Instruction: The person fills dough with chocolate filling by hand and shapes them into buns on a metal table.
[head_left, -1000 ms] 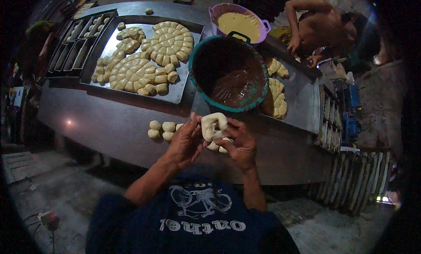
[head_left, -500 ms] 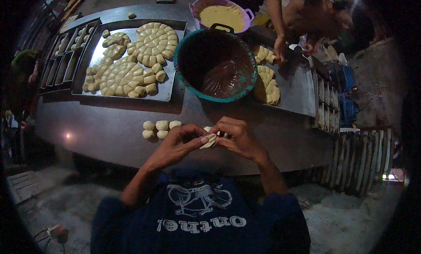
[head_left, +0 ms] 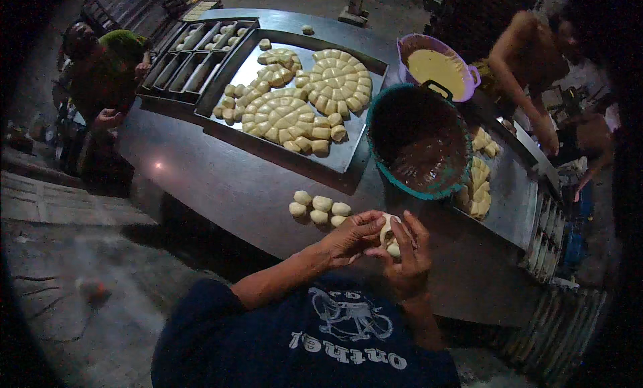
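Note:
A small pale piece of dough [head_left: 386,230] is held up between my hands over the front of the table. My left hand [head_left: 353,239] pinches its left edge with thumb and fingertips. Around its right side curl the fingers and thumb of my right hand [head_left: 412,257], hiding part of the dough. Just left of my hands, several small dough balls [head_left: 321,204] lie in two short rows. Beyond them stands a large teal tub [head_left: 382,167] with a black handle, its inside coated with a dark brown glossy paste [head_left: 429,163].
A metal tray [head_left: 281,151] bears rounds of dough pieces. Beside it are narrow loaf tins [head_left: 181,73] with dough balls. A purple basin [head_left: 475,76] holds yellow batter. Another tray [head_left: 509,217] lies right. Two people [head_left: 110,73], [head_left: 529,66] are across the table's far sides.
My view has swung, so the table appears shifted right and tilted. My right hand has turned and now cups the dough; my left fingers still pinch it. A person at the left is more visible.

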The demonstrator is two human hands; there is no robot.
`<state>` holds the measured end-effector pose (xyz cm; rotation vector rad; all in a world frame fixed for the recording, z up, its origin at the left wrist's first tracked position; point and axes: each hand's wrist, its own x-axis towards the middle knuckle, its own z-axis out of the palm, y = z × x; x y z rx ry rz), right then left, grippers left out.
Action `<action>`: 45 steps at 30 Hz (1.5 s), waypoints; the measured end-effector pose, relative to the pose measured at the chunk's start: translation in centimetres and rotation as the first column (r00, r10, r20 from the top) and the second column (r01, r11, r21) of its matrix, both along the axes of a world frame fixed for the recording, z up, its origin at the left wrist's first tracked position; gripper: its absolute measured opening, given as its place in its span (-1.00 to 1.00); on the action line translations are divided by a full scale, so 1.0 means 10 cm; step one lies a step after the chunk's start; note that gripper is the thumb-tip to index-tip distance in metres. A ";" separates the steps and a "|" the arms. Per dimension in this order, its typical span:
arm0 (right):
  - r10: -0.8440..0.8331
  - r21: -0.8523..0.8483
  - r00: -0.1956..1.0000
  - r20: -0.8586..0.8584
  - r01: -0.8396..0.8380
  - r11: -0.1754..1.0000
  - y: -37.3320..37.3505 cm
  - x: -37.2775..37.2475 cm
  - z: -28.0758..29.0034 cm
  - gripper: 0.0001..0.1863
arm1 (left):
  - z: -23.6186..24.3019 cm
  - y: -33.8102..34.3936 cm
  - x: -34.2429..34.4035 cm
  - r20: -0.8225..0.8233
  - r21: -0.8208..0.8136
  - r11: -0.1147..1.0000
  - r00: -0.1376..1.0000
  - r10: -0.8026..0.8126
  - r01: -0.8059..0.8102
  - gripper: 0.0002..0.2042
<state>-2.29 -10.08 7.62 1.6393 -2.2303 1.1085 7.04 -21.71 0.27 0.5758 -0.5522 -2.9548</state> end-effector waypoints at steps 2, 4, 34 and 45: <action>-0.067 -0.005 0.998 -0.006 0.067 0.998 -0.04 0.10 -0.06 -0.63 | -0.08 0.03 -0.01 0.034 0.070 0.997 0.999 0.022 -0.024 -0.64; -0.089 -0.016 0.994 -0.061 0.088 0.996 -0.01 0.06 -0.11 -0.64 | 0.04 0.01 0.01 0.036 0.024 0.999 0.998 0.047 -0.048 -0.65; -0.063 -0.066 0.996 -0.059 0.059 0.996 0.07 -0.12 -0.39 -0.64 | 0.14 0.05 -0.05 0.148 -0.122 0.992 0.987 0.058 -0.040 -0.69; -0.129 0.154 0.547 0.827 0.001 0.988 0.10 -0.31 -0.36 -0.84 | -0.13 0.07 -0.02 0.223 -0.053 0.996 0.973 -0.058 0.072 -0.78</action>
